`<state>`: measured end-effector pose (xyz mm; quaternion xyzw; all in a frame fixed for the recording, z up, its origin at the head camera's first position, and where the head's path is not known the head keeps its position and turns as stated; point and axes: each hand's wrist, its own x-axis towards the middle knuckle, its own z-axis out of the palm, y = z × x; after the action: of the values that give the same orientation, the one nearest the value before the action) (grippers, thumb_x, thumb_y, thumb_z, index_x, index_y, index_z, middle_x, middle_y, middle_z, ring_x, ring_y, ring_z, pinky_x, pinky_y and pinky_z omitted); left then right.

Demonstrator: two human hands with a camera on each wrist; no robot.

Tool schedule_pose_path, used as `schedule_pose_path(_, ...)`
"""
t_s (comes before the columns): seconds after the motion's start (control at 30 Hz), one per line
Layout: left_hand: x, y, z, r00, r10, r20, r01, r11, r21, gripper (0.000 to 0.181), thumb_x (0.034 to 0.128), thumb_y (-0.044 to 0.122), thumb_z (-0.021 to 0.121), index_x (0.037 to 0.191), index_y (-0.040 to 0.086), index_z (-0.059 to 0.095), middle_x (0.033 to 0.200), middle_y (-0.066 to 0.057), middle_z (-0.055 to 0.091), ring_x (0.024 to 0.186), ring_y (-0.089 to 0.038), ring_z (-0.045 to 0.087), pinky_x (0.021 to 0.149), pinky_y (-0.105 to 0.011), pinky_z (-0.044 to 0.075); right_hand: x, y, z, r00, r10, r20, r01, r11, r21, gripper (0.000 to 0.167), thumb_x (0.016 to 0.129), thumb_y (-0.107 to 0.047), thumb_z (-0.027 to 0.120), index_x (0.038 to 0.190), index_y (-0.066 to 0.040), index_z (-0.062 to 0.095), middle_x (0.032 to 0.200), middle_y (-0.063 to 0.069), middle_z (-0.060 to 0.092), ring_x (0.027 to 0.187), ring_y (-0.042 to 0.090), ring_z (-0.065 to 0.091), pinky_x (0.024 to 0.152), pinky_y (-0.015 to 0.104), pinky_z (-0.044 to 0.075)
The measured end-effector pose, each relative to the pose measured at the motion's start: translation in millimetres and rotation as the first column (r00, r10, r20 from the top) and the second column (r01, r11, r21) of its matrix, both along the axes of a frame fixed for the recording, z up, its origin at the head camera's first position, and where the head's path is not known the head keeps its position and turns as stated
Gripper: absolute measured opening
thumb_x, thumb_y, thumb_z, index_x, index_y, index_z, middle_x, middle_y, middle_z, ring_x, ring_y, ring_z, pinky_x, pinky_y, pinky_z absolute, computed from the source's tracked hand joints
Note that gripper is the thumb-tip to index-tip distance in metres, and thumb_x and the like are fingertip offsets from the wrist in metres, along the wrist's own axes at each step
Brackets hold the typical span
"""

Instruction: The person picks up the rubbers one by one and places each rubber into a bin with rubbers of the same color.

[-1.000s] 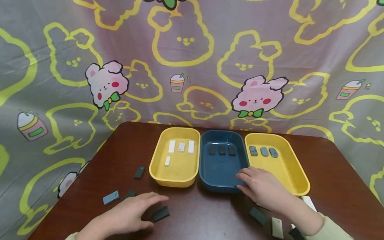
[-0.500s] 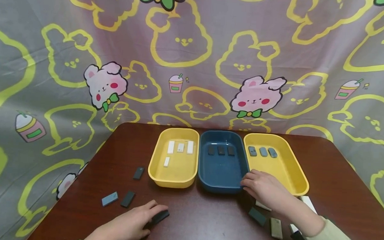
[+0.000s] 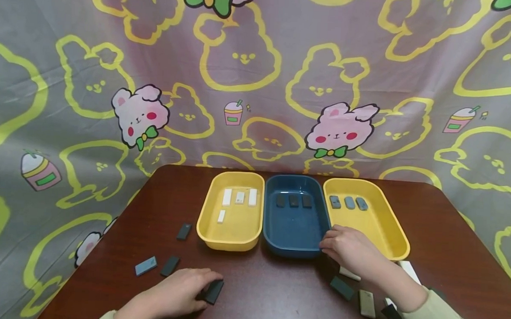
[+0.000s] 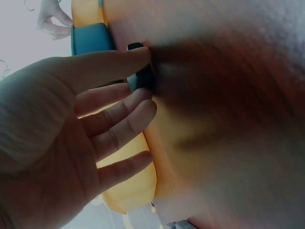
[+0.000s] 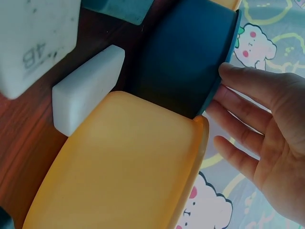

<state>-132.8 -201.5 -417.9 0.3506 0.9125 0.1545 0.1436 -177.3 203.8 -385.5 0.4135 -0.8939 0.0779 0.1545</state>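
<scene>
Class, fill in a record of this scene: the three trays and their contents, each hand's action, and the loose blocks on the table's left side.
Left yellow plastic tray: four white rectangular blocks, three in a row, one nearer
Middle blue plastic tray: three dark rectangular blocks in a row
Right yellow plastic tray: three blue-grey rounded blocks in a row
Left hand: pinches a black rectangular block
Right hand: touches the middle tray's rim
Loose at left: one light-blue rectangular block, two dark-grey rectangular blocks
</scene>
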Motion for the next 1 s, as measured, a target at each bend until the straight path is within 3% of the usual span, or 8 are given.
schedule_pose_path(0.13,-1.6,0.8,-0.5,1.000,0.003,0.008,-0.003,1.000,-0.008,0.045,0.0781,0.021,0.082,0.119,0.016,0.064,0.094,0.018,0.056,0.077,0.003,0.050,0.067,-0.025,0.047,0.2,-0.2,-1.7,1.000,0.003,0.003,-0.003,1.000,-0.014,0.013,0.074,-0.010,0.084,0.082,-0.013,0.075,0.074,-0.009,0.062,0.069,0.009,0.053,0.062,0.025,0.049)
schedule_pose_path(0.53,1.3,3.6,4.1,0.990,0.023,-0.138,-0.016,0.999,0.051,0.042,0.0788,0.031,0.081,0.115,0.020,0.063,0.106,0.013,0.052,0.095,-0.003,0.052,0.078,-0.030,0.049,5.0,-0.4,-1.9,1.000,-0.006,0.013,0.006,1.000,-0.027,0.014,0.073,-0.008,0.084,0.082,-0.013,0.075,0.075,-0.009,0.063,0.069,0.010,0.054,0.063,0.025,0.049)
schedule_pose_path(0.73,-4.2,14.1,17.6,0.975,0.029,-0.222,-0.005,0.994,0.105,0.046,0.0803,0.030,0.080,0.120,0.016,0.061,0.110,0.009,0.060,0.091,-0.004,0.055,0.076,-0.031,0.050,4.3,-0.3,-1.2,0.999,-0.017,0.036,0.017,1.000,-0.017,0.013,0.073,-0.009,0.084,0.084,-0.012,0.076,0.075,-0.008,0.063,0.070,0.010,0.054,0.063,0.025,0.050)
schedule_pose_path(0.9,-16.4,30.7,34.8,0.960,-0.018,-0.278,0.057,0.990,0.131,0.046,0.0809,0.033,0.079,0.119,0.016,0.061,0.102,0.008,0.061,0.080,-0.004,0.053,0.068,-0.026,0.048,1.7,-0.8,0.8,0.999,-0.024,0.047,0.025,1.000,-0.008,0.014,0.073,-0.009,0.085,0.083,-0.012,0.076,0.074,-0.008,0.063,0.069,0.010,0.053,0.063,0.025,0.050)
schedule_pose_path(1.0,-25.7,41.5,47.1,0.951,-0.051,-0.306,0.099,0.985,0.142,0.046,0.0814,0.036,0.079,0.119,0.016,0.062,0.101,0.008,0.061,0.080,-0.004,0.054,0.070,-0.024,0.048,-0.6,-1.3,1.6,0.999,-0.026,0.046,0.026,1.000,-0.001,0.013,0.073,-0.010,0.085,0.082,-0.012,0.076,0.073,-0.009,0.062,0.068,0.010,0.052,0.062,0.025,0.049)
